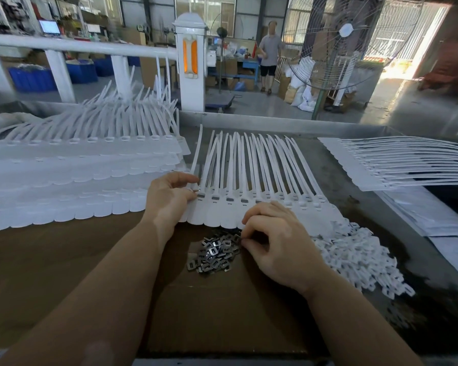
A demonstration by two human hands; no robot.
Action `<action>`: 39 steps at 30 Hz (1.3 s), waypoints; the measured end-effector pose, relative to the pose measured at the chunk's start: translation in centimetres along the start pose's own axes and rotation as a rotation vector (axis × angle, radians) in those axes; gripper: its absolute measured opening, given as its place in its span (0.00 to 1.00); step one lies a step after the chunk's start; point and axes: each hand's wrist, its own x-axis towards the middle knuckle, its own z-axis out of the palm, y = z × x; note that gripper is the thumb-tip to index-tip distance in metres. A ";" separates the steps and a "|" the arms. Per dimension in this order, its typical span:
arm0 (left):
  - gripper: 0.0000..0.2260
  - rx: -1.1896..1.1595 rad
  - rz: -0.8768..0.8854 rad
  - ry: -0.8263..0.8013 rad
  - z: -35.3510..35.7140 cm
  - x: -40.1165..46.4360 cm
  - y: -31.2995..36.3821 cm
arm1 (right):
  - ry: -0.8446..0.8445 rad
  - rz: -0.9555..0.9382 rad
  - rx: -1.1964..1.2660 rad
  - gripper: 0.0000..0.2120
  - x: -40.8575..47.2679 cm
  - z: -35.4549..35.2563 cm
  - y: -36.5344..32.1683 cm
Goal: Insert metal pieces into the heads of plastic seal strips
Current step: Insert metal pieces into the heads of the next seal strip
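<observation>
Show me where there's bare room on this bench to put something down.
The brown cardboard between the forearms, below the metal pieces, is bare, as is the cardboard left of the left hand, below the stacked strips. It is crowded around the right hand: white clips heap beside it.

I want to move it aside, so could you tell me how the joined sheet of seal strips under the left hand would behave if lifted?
The sheet of seal strips probably flops: its thin tails already splay unevenly. It looks light. Loose metal pieces seated in its heads might drop out.
</observation>
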 end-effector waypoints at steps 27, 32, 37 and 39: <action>0.15 0.001 -0.011 -0.007 -0.1 0.0 0.0 | 0.333 0.181 0.116 0.02 0.0 -0.2 0.9; 0.15 -0.010 -0.035 -0.001 0.0 0.0 0.0 | 0.379 0.218 0.117 0.02 0.0 -0.2 1.0; 0.15 -0.006 -0.027 -0.001 -0.1 0.0 -0.1 | 0.435 0.267 0.132 0.04 0.1 -0.1 1.4; 0.15 0.000 -0.033 0.001 -0.1 0.0 0.0 | 0.449 0.307 0.156 0.05 0.1 -0.1 1.5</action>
